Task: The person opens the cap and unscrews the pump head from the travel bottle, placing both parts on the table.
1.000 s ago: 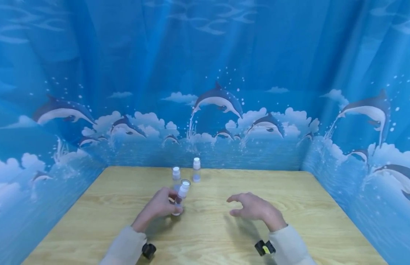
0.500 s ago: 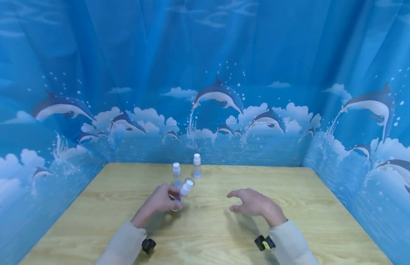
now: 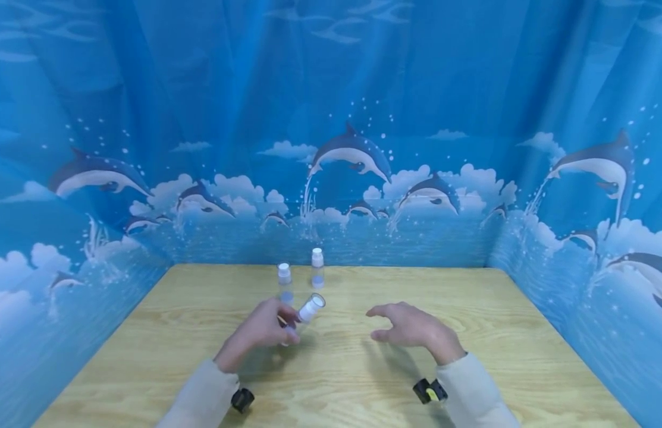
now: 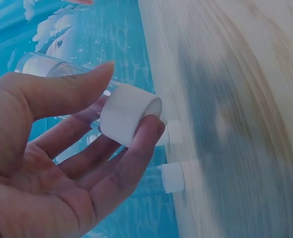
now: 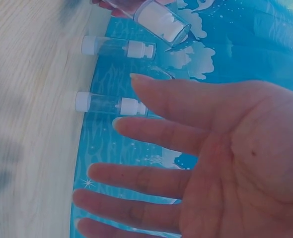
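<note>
In the head view my left hand (image 3: 266,324) grips a small clear pump bottle (image 3: 311,308) with a white pump top under a clear cap. It is tilted, its top leaning to the right. The left wrist view shows the bottle's white base (image 4: 129,113) held between thumb and fingers, with one fingertip against its bottom edge. My right hand (image 3: 411,326) hovers over the table to the right; in the right wrist view its fingers (image 5: 141,179) are spread and hold nothing. Two like bottles stand upright beyond the left hand, a nearer bottle (image 3: 285,284) and a farther bottle (image 3: 317,268).
The wood-grain table (image 3: 352,380) reaches back to a blue curtain (image 3: 331,89) printed with dolphins and clouds, which also hangs along both sides. Both wrists carry black camera mounts, such as the right mount (image 3: 429,391).
The bottle in my left hand has gone from nearly upright to leaning well to the right. The right hand and the two standing bottles keep their places.
</note>
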A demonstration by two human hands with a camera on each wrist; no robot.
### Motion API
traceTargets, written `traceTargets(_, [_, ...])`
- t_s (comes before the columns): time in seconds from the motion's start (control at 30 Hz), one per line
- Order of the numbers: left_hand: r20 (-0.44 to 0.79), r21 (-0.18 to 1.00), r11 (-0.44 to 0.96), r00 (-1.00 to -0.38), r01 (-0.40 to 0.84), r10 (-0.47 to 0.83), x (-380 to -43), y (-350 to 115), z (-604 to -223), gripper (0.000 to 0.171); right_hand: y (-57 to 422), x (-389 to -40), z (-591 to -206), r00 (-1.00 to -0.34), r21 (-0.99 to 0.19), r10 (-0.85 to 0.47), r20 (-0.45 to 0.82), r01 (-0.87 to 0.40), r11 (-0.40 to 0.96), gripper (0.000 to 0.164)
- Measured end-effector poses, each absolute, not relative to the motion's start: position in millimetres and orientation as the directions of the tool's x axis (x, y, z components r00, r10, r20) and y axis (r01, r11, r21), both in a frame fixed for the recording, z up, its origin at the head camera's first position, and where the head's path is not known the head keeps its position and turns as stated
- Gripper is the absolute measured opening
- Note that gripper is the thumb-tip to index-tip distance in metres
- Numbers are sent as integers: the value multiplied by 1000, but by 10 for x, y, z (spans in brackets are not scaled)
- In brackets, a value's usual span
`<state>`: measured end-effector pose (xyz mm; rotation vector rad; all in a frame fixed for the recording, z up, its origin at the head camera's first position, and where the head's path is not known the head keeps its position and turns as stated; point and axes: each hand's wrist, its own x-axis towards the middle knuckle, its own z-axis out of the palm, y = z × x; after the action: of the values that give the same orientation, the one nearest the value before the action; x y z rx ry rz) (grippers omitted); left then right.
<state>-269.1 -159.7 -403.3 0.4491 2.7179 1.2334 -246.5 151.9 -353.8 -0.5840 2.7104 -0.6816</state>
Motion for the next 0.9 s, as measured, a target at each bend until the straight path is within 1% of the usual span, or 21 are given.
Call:
traceTargets(0.13, [9,736,637,-944,230,330,-2660,-1555,-4012,36,1519,-2470,-3536,-885,-497,-431,-175,-298,815,44])
traceTargets(0.37, [-27,710,673,-948,206,318,-2581,-1467,-3980,39,1508,-2469,-3550,-882,-510,-441,-167,-306,804,44])
traceTargets(0.53, [-5,674,696,-940,249,341,-2531,-1408,-3963,40,1493,-2471,-3536,-866,-531,-481,-134,-348,773,43])
traceTargets(0.67, [22,660,695,-931,287,363,-2506,-1366,-3953,39,1488,-2461,-3523,-860,-548,-499,-108,-367,752,47])
traceTargets(0.77, [23,656,693,-926,299,378,-2489,-1342,-3941,38,1484,-2456,-3525,-855,-556,-509,-99,-377,741,49])
traceTargets(0.9, [10,654,694,-920,302,391,-2472,-1323,-3927,39,1468,-2453,-3524,-841,-570,-533,-97,-392,722,49])
